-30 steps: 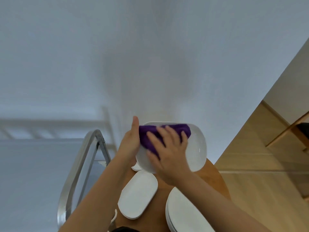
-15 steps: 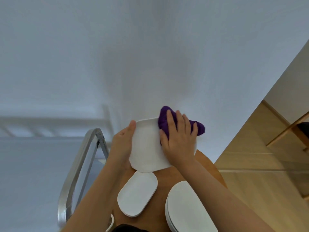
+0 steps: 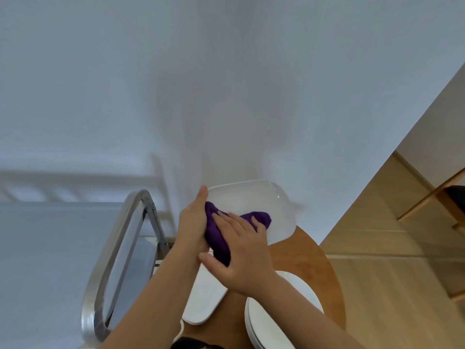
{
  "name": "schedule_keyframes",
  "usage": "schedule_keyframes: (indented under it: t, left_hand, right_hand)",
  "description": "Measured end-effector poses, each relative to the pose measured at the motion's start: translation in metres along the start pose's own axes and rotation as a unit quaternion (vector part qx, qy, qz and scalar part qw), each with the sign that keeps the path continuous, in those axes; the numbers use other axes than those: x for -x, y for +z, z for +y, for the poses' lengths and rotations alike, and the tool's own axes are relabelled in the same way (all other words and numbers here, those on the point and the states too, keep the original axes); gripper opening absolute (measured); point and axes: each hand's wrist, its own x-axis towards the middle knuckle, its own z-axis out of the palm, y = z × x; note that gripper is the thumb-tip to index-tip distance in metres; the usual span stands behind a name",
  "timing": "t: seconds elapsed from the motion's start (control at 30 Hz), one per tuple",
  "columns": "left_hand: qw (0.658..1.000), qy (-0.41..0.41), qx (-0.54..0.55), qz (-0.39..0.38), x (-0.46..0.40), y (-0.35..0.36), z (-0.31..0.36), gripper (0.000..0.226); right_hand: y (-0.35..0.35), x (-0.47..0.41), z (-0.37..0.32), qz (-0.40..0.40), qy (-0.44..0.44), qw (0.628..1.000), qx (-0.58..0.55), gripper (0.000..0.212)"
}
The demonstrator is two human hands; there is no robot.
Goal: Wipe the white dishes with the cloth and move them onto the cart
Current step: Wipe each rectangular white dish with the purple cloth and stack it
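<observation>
My left hand (image 3: 192, 222) grips the left rim of a white rounded dish (image 3: 259, 200), thumb over its edge, and holds it tilted up above the round wooden table (image 3: 312, 263). My right hand (image 3: 241, 253) presses a purple cloth (image 3: 217, 235) against the dish's inner face, fingers spread over the cloth. Below them a white oval dish (image 3: 205, 301) lies flat on the table. A stack of white plates (image 3: 271, 321) sits at the table's near right, partly hidden by my right forearm.
The metal handle of the cart (image 3: 113, 248) stands to the left of the table, its grey top surface (image 3: 133, 270) beside it. A white wall fills the background. Wooden floor (image 3: 392, 285) and wooden furniture legs (image 3: 432, 197) lie to the right.
My right hand has swept the cloth from the dish's upper right down to its lower left, close to my left hand. The dish now shows its inner face.
</observation>
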Motion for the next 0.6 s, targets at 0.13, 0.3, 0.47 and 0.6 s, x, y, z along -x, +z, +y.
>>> schedule_keyframes:
  t: [0.13,0.3,0.47,0.6]
  left_hand:
    - [0.997,0.006,-0.071,-0.021,0.002,-0.005,0.007,0.040]
    - [0.993,0.006,-0.047,-0.104,0.008,-0.009,0.019,0.052]
    - [0.987,0.044,-0.149,-0.035,0.003,-0.026,0.007,0.072]
    - [0.969,-0.133,0.106,-0.178,0.006,-0.037,-0.026,0.080]
  right_hand:
    - [0.000,0.009,0.019,-0.041,-0.055,0.997,0.038,0.080]
    - [-0.013,0.000,0.017,0.086,0.017,0.987,-0.138,0.048]
    - [-0.038,-0.021,0.030,0.128,0.277,0.730,-0.612,0.047]
    - [-0.046,-0.025,0.035,0.100,0.314,0.574,-0.750,0.052]
